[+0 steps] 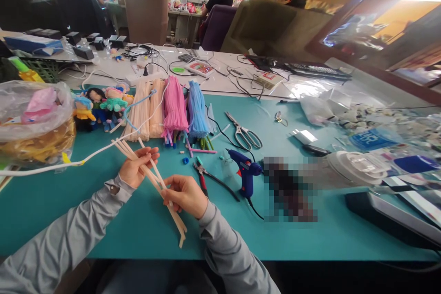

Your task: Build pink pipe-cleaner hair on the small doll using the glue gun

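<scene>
Several peach pipe cleaners run slantwise between my hands, above the green mat. My left hand is closed around their upper part, with the thumb on top. Lower down, my right hand pinches one of the same pipe cleaners between thumb and fingers. Their lower ends hang past the right hand, slightly bent. Just beyond my hands lie a bundle of peach pipe cleaners, a pink bundle and a blue bundle. A white cable passes close above the left hand.
Red-handled pliers, scissors and a blue glue gun lie right of my hands. Small dolls and a plastic bag stand on the left. A white jar lies farther right. People sit in the background.
</scene>
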Action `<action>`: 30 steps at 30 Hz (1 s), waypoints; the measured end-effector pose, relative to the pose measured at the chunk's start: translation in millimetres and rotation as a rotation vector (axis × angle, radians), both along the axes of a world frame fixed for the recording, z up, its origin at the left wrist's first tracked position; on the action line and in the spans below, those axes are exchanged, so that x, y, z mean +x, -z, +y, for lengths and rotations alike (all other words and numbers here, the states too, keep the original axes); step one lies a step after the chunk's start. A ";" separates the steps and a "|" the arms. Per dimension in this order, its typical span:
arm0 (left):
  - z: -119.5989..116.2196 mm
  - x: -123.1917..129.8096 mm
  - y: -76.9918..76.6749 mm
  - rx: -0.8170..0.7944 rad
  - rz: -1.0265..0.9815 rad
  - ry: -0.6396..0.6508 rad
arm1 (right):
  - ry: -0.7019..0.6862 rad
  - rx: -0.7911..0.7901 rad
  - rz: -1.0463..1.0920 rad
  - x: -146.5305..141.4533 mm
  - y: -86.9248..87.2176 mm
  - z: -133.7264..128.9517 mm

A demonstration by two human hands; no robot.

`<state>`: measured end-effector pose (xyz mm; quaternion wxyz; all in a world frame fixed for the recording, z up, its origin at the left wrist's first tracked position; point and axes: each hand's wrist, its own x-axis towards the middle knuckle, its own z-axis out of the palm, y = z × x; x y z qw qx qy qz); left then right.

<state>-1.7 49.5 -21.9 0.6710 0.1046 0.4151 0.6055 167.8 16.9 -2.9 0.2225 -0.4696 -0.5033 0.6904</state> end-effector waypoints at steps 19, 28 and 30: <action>2.3 -2.3 -0.9 -0.008 -0.016 -0.012 | 0.028 0.410 -0.351 9.1 1.7 2.2; 4.9 -3.3 3.1 -0.003 -0.002 -0.028 | -0.067 -0.114 0.068 10.8 -5.8 3.0; 5.1 -3.9 5.8 -0.003 0.001 -0.021 | -0.095 -0.151 0.097 11.0 -6.9 2.9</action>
